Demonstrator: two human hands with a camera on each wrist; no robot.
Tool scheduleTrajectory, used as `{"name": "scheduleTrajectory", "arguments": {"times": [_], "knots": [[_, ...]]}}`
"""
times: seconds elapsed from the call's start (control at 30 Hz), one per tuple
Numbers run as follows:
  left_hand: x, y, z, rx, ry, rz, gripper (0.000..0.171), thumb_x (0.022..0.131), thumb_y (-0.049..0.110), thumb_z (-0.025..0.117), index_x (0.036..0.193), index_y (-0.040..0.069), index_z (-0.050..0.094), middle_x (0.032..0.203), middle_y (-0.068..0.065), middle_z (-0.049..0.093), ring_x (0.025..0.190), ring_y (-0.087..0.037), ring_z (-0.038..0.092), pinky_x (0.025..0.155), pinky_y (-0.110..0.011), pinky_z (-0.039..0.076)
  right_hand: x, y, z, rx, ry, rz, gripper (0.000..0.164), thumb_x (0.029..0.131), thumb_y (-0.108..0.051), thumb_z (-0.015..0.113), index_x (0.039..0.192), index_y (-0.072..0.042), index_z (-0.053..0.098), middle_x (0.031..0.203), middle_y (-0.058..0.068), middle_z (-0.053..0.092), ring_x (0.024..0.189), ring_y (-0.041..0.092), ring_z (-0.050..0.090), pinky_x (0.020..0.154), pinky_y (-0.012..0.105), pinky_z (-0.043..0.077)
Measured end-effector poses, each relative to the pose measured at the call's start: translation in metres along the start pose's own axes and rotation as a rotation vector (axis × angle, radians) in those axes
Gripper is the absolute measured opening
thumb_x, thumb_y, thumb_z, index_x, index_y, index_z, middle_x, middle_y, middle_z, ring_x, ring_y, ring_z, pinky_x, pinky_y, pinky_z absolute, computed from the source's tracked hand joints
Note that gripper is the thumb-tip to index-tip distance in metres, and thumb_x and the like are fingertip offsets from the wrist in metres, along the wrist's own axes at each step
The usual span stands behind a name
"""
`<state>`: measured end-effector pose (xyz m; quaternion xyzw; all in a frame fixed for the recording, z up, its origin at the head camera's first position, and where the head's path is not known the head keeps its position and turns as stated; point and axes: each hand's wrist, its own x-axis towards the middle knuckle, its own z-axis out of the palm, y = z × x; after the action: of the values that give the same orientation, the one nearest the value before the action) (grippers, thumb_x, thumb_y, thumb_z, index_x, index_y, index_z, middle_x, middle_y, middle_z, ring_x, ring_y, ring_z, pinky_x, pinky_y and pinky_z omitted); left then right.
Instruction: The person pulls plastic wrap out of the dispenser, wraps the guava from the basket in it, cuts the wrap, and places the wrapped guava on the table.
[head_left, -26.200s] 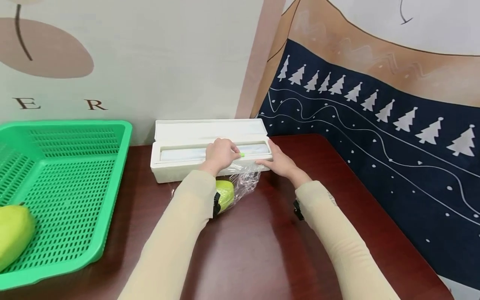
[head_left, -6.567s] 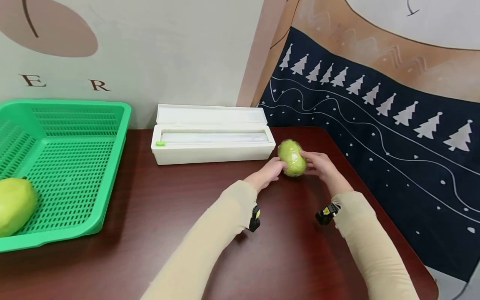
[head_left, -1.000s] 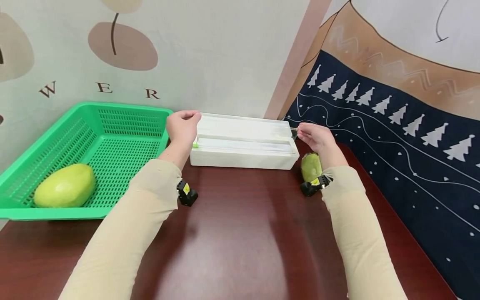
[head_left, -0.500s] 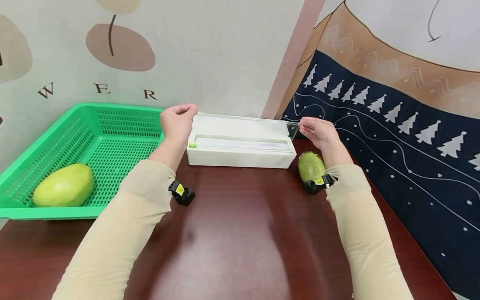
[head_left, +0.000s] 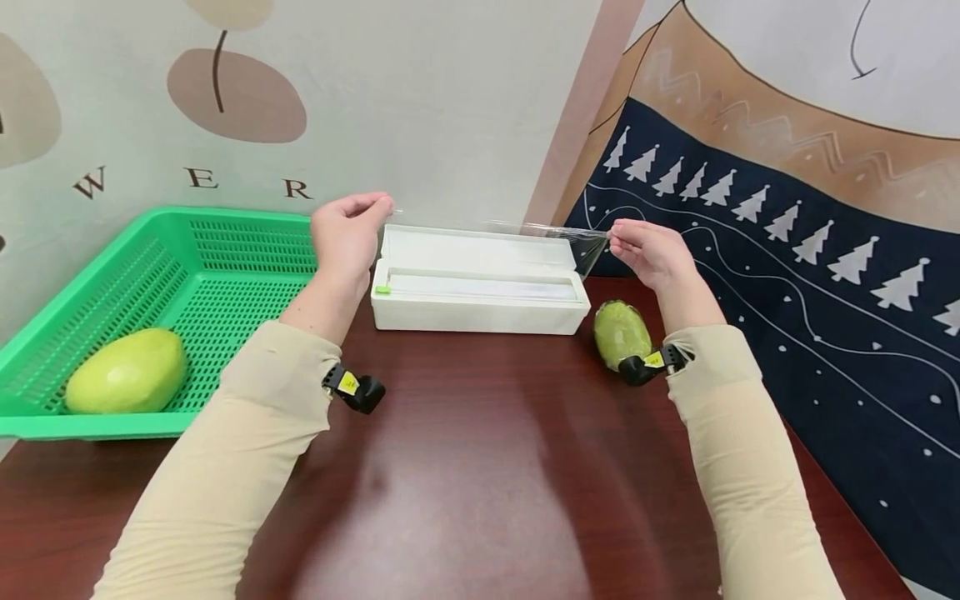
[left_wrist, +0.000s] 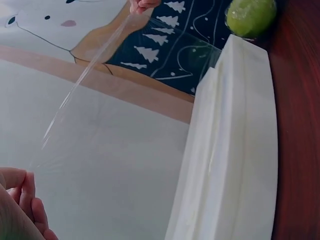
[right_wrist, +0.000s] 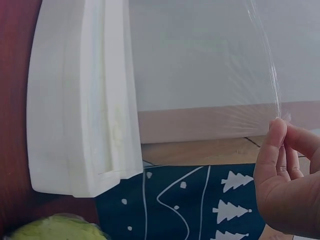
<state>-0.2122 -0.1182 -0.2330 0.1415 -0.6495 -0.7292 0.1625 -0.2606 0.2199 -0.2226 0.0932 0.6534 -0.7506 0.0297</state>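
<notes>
My left hand (head_left: 348, 237) pinches one corner of a clear sheet of cling film (right_wrist: 272, 75) between thumb and fingertips, above the left end of a white cling film dispenser (head_left: 480, 313). At the other corner, my right hand (head_left: 652, 254) pinches the same sheet beyond the dispenser's right end. The film stretches taut between the hands and runs down to the dispenser, whose lid (head_left: 480, 248) is raised at the back. A green slide cutter (head_left: 383, 290) sits at the left end. Under my right wrist lies a yellow-green fruit (head_left: 622, 332) wrapped in film.
At the left a green plastic basket (head_left: 142, 427) holds one bare yellow-green fruit (head_left: 127, 371). A pale wall (head_left: 450, 108) stands close behind the dispenser, and a dark blue patterned cloth (head_left: 787, 333) borders the dark red table (head_left: 450, 467) on the right.
Over the last second both hands have risen and spread slightly, drawing film up from the dispenser. Earlier, both hands held the wrapped fruit; before that, the left hand was at the green slide cutter.
</notes>
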Motion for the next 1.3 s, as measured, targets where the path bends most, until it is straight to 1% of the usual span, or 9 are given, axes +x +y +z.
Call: {"name": "scheduleTrajectory", "arguments": {"times": [0.1,0.3,0.4,0.57,0.73,0.87,1.0,1.1,1.3], "knots": [[-0.002,0.004,-0.001,-0.019,-0.008,0.006,0.022,0.086,0.015,0.066,0.105,0.006,0.071,0.09,0.006,0.064,0.11,-0.013,0.055,0.097,-0.024,0.042,-0.003,-0.003,0.0,0.007,0.001,-0.005,0.014,0.087,-0.008,0.063,0.075,-0.012,0.069,0.069,0.0,0.067,0.06,0.009,0.062,0.062,0.015,0.053],[-0.009,0.012,-0.004,-0.053,-0.017,0.026,0.016,0.084,0.012,0.066,0.098,0.008,0.073,0.091,0.007,0.063,0.109,-0.011,0.053,0.097,-0.023,0.041,-0.01,-0.012,0.001,0.033,-0.02,-0.02,0.013,0.086,-0.005,0.063,0.076,-0.011,0.069,0.069,0.0,0.067,0.059,0.009,0.062,0.061,0.015,0.053],[-0.013,0.017,-0.005,-0.077,-0.026,0.035,0.014,0.084,0.012,0.067,0.095,0.009,0.073,0.088,0.008,0.064,0.108,-0.01,0.053,0.097,-0.023,0.04,-0.013,-0.016,0.0,0.058,-0.026,-0.019,0.011,0.085,-0.005,0.065,0.077,-0.01,0.069,0.07,0.001,0.068,0.06,0.01,0.062,0.061,0.016,0.053],[-0.017,0.023,-0.004,-0.11,-0.049,0.052,0.011,0.083,0.013,0.068,0.092,0.011,0.073,0.085,0.009,0.064,0.105,-0.009,0.053,0.097,-0.022,0.039,-0.018,-0.023,-0.002,0.101,-0.04,-0.02,0.012,0.085,-0.001,0.064,0.076,-0.008,0.069,0.069,0.003,0.068,0.058,0.011,0.062,0.059,0.017,0.053],[-0.015,0.028,-0.004,-0.15,-0.053,0.042,0.009,0.083,0.012,0.068,0.09,0.011,0.073,0.088,0.007,0.064,0.105,-0.009,0.053,0.098,-0.021,0.037,-0.02,-0.029,0.001,0.106,-0.047,-0.036,0.012,0.085,-0.001,0.063,0.077,-0.007,0.069,0.069,0.004,0.068,0.058,0.011,0.062,0.058,0.017,0.053],[-0.01,0.032,-0.002,-0.199,-0.044,0.024,0.012,0.083,0.011,0.068,0.093,0.009,0.073,0.093,0.005,0.064,0.105,-0.009,0.053,0.097,-0.02,0.039,-0.02,-0.035,0.006,0.125,-0.026,-0.035,0.005,0.082,-0.002,0.067,0.081,-0.006,0.069,0.07,0.005,0.068,0.058,0.012,0.062,0.058,0.017,0.053],[-0.007,0.037,0.0,-0.239,-0.049,0.005,0.011,0.083,0.012,0.069,0.093,0.01,0.073,0.1,0.004,0.064,0.099,-0.008,0.052,0.094,-0.019,0.038,-0.02,-0.039,0.009,0.169,-0.012,-0.051,0.004,0.081,-0.002,0.068,0.084,-0.005,0.069,0.07,0.007,0.068,0.057,0.013,0.062,0.057,0.018,0.053],[-0.006,0.04,0.001,-0.266,-0.053,-0.005,0.007,0.083,0.012,0.069,0.089,0.011,0.073,0.101,0.004,0.063,0.093,-0.008,0.05,0.092,-0.019,0.037,-0.021,-0.041,0.009,0.209,-0.015,-0.063,0.005,0.081,0.0,0.068,0.083,-0.004,0.069,0.069,0.007,0.068,0.056,0.014,0.062,0.057,0.019,0.053],[-0.008,0.045,-0.001,-0.313,-0.072,0.018,0.004,0.084,0.011,0.069,0.085,0.011,0.072,0.099,0.004,0.063,0.09,-0.008,0.05,0.088,-0.019,0.037,-0.024,-0.047,0.011,0.268,-0.029,-0.083,0.005,0.081,0.001,0.067,0.084,-0.002,0.069,0.07,0.009,0.068,0.056,0.016,0.063,0.056,0.02,0.053]]}}
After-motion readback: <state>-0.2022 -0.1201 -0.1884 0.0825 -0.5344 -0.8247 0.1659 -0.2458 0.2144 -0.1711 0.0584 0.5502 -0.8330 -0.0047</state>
